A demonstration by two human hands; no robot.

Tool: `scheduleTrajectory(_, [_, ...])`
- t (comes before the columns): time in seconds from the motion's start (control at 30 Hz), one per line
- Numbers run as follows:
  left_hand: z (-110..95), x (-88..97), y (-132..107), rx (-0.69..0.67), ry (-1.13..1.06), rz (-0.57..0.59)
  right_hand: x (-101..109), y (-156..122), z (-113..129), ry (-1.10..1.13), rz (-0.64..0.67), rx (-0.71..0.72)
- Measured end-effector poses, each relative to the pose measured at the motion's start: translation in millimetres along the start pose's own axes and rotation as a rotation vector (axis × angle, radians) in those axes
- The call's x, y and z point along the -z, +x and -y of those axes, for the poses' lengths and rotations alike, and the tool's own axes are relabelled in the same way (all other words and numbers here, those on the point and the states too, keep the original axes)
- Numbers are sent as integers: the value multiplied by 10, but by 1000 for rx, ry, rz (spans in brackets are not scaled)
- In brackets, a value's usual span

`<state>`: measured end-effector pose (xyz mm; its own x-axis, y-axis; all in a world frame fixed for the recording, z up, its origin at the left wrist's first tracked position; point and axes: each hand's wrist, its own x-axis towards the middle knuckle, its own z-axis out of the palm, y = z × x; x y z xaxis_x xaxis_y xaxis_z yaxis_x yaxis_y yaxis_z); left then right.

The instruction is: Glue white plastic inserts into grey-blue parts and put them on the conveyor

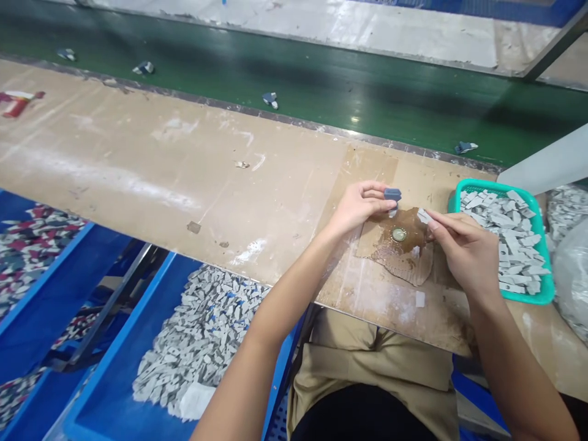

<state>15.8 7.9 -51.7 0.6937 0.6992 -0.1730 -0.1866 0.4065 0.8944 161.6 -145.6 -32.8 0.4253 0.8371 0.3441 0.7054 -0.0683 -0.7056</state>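
Note:
My left hand (366,202) pinches a small dark blue-grey plastic piece (392,195) above the worktable. Between thumb and fingers of my right hand (463,242) is a small light grey piece (424,216), held at the edge of a wet brown cardboard scrap (408,263). A small round dish (399,234) with shiny contents sits on that scrap, between both hands. The two pieces are apart from each other. To the right of my right hand stands a green basket (549,269) filled with light grey pieces.
A cardboard-covered table (151,159) stretches left. Beyond it runs a green conveyor belt (316,92) carrying several small blue-and-white parts. Blue bins (105,361) of grey and mixed pieces stand below the table at left. A clear plastic bag (572,269) lies at far right.

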Motion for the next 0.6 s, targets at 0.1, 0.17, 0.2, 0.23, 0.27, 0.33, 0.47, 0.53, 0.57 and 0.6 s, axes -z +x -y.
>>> scheduleTrajectory(0.1, [81,-75,-17,36,95,79,35,14,-10,114,-49,-12])
scheduleTrajectory(0.17, [158,-154,-37,31,124,162,48,18,0,142,-50,4])
scheduleTrajectory(0.2, [193,-193,-49,20,126,196,52,18,9,142,-49,9])
scheduleTrajectory(0.23, [222,-228,-61,9,122,221,56,16,18,137,-47,9])
scheduleTrajectory(0.27, [242,-257,-73,-5,115,234,59,15,25,130,-45,5])
scheduleTrajectory(0.33, [256,-292,-93,-34,111,233,64,11,33,119,-49,6])
scheduleTrajectory(0.47, [220,-304,-114,-57,118,205,63,5,29,137,-76,82])
scheduleTrajectory(0.53, [200,-308,-121,-52,107,192,62,1,31,138,-79,113])
scheduleTrajectory(0.57, [192,-312,-126,-45,101,189,61,-1,34,131,-80,121])
scheduleTrajectory(0.6, [187,-317,-132,-36,97,185,62,-5,39,122,-81,128])
